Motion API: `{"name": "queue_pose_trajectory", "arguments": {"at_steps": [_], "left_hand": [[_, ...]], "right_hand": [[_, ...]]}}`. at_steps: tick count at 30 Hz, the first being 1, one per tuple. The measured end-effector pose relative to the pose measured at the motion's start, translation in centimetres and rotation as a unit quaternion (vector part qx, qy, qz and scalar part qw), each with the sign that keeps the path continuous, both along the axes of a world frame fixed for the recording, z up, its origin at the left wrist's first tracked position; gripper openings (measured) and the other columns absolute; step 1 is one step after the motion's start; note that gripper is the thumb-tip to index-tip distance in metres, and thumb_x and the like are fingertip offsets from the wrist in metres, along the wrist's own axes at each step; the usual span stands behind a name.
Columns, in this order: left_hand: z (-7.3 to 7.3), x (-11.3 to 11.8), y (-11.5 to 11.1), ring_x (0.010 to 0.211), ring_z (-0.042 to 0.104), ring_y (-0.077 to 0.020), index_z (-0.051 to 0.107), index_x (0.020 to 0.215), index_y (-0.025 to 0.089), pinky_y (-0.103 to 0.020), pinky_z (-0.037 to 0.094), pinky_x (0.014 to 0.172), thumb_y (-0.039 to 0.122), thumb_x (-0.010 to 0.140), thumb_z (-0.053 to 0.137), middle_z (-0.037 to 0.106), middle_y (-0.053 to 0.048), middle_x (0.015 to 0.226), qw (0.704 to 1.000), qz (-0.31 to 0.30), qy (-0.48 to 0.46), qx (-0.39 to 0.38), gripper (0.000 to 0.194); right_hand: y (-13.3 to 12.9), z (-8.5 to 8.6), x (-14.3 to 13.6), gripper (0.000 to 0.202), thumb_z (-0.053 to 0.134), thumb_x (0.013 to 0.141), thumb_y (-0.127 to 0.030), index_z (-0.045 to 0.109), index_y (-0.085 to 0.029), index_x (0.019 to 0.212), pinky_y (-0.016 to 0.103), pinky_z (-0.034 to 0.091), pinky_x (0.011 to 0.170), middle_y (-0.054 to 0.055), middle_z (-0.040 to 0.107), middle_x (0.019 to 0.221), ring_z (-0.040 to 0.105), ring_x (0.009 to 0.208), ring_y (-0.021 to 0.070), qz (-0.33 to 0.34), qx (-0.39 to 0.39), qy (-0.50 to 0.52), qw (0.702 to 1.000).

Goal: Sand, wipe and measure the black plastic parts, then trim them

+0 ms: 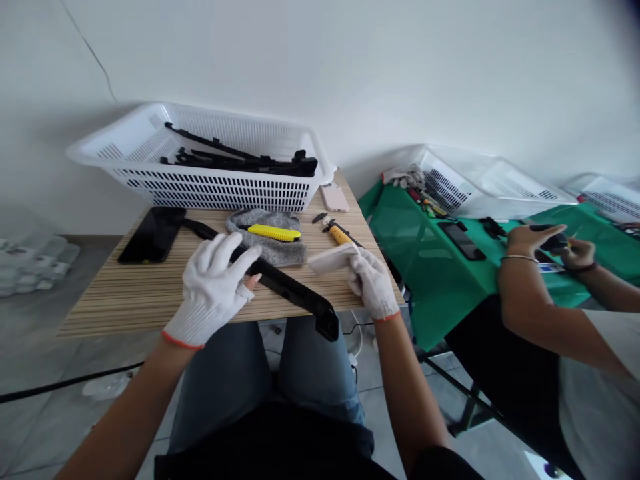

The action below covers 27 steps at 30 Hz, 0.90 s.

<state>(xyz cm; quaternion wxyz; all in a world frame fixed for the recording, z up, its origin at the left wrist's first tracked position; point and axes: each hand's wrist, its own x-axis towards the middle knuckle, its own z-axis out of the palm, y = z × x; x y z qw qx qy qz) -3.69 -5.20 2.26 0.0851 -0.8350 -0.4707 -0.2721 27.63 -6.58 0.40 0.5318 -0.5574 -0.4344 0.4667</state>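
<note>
My left hand (215,280), in a white knitted glove with a bare thumb tip showing, is closed on a long black plastic part (295,290). The part lies slantwise across the table, its hooked end jutting past the front edge above my lap. In my gloved right hand (373,283), the fingers pinch a white cloth or wipe (333,259), slightly blurred and held apart from the part. Just behind the part, a yellow utility knife (274,232) rests on a folded grey cloth (280,253). A tool with an orange handle (340,235) lies beyond my right hand.
A white slotted basket (215,190) with several black strips stands at the table's back. A black phone (153,233) lies left, a pink phone (334,197) back right. To the right, a co-worker's hands (533,240) hold a dark object over a green-covered table (420,280).
</note>
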Motion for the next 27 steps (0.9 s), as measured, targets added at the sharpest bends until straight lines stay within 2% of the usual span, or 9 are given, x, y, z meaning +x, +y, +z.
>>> {"name": "queue_pose_trajectory", "arguments": {"at_steps": [3,7,9,12,15,17,20,24,27], "left_hand": [[0.3,1.7,-1.1,0.141,0.054,-0.0356,0.075,0.127,0.034,-0.059,0.047,0.117,0.046,0.099,0.058,0.064,-0.008,0.148,0.998,-0.061,-0.016,-0.002,0.035],[-0.2,3.6,-1.1,0.126,0.067,-0.0298,0.078,0.119,0.029,-0.056,0.049,0.116,0.038,0.101,0.058,0.074,-0.009,0.132,0.982,-0.185,0.022,-0.041,0.029],[-0.5,3.8,-0.7,0.12,0.07,-0.0296,0.078,0.118,0.025,-0.058,0.048,0.116,0.032,0.1,0.06,0.077,-0.01,0.126,0.976,-0.214,0.024,-0.043,0.026],[-0.7,3.7,-0.4,0.12,0.07,-0.0306,0.078,0.119,0.024,-0.059,0.049,0.115,0.028,0.098,0.063,0.077,-0.01,0.127,0.976,-0.216,0.011,-0.038,0.026],[-0.6,3.6,-0.4,0.12,0.07,-0.0315,0.078,0.118,0.023,-0.061,0.048,0.116,0.023,0.097,0.064,0.077,-0.011,0.127,0.976,-0.213,0.001,-0.045,0.025],[-0.6,3.6,-0.4,0.12,0.07,-0.0322,0.078,0.117,0.021,-0.061,0.047,0.116,0.022,0.097,0.064,0.076,-0.011,0.127,0.976,-0.213,0.004,-0.043,0.025],[-0.6,3.7,-0.4,0.12,0.07,-0.0322,0.078,0.117,0.02,-0.061,0.048,0.115,0.022,0.097,0.064,0.076,-0.012,0.127,0.976,-0.213,0.018,-0.036,0.024],[-0.7,3.7,-0.2,0.119,0.07,-0.0335,0.077,0.119,0.019,-0.062,0.048,0.114,0.024,0.098,0.064,0.076,-0.012,0.128,0.976,-0.216,0.026,-0.026,0.025],[-0.7,3.6,-0.2,0.119,0.069,-0.0341,0.077,0.119,0.017,-0.062,0.048,0.113,0.024,0.099,0.063,0.075,-0.014,0.127,0.975,-0.22,0.022,-0.027,0.025]], "right_hand": [[-1.1,-0.4,1.1,0.048,0.059,0.086,-0.068,0.065,-0.023,0.1,0.024,0.032,0.04,-0.005,0.043,0.058,0.036,0.045,0.0107,-0.025,-0.01,-0.007,1.0],[-2.2,-0.6,1.0,0.057,0.055,0.089,-0.077,0.067,-0.023,0.102,0.028,0.039,0.043,0.002,0.057,0.064,0.048,0.05,0.0157,0.073,-0.056,-0.027,0.995],[-2.4,-0.4,0.7,0.057,0.06,0.086,-0.078,0.068,-0.023,0.1,0.028,0.039,0.042,0.002,0.059,0.064,0.048,0.049,0.0155,0.083,-0.069,-0.036,0.994],[-2.5,0.4,0.3,0.059,0.069,0.083,-0.074,0.071,-0.023,0.113,0.026,0.041,0.043,0.002,0.063,0.071,0.051,0.053,0.0147,0.044,-0.068,-0.015,0.997],[-2.7,1.1,-0.1,0.066,0.078,0.08,-0.063,0.068,-0.024,0.132,0.025,0.048,0.052,0.004,0.071,0.09,0.06,0.064,0.0155,0.14,-0.107,0.001,0.984],[-3.0,1.3,-0.3,0.058,0.079,0.082,-0.055,0.071,-0.022,0.129,0.027,0.054,0.062,0.006,0.073,0.101,0.066,0.077,0.0178,0.167,-0.117,-0.038,0.978],[-3.3,1.4,-0.6,0.046,0.075,0.087,-0.048,0.074,-0.021,0.124,0.033,0.059,0.083,0.007,0.074,0.115,0.069,0.1,0.0218,0.117,-0.074,-0.083,0.987],[-4.0,2.0,-0.4,0.042,0.077,0.086,-0.045,0.076,-0.022,0.122,0.043,0.059,0.097,0.008,0.077,0.119,0.072,0.109,0.0263,0.256,-0.084,-0.077,0.96],[-4.5,2.5,0.0,0.035,0.068,0.093,-0.044,0.077,-0.023,0.12,0.047,0.057,0.103,0.008,0.077,0.12,0.072,0.114,0.0271,0.198,-0.085,-0.126,0.968]]}}
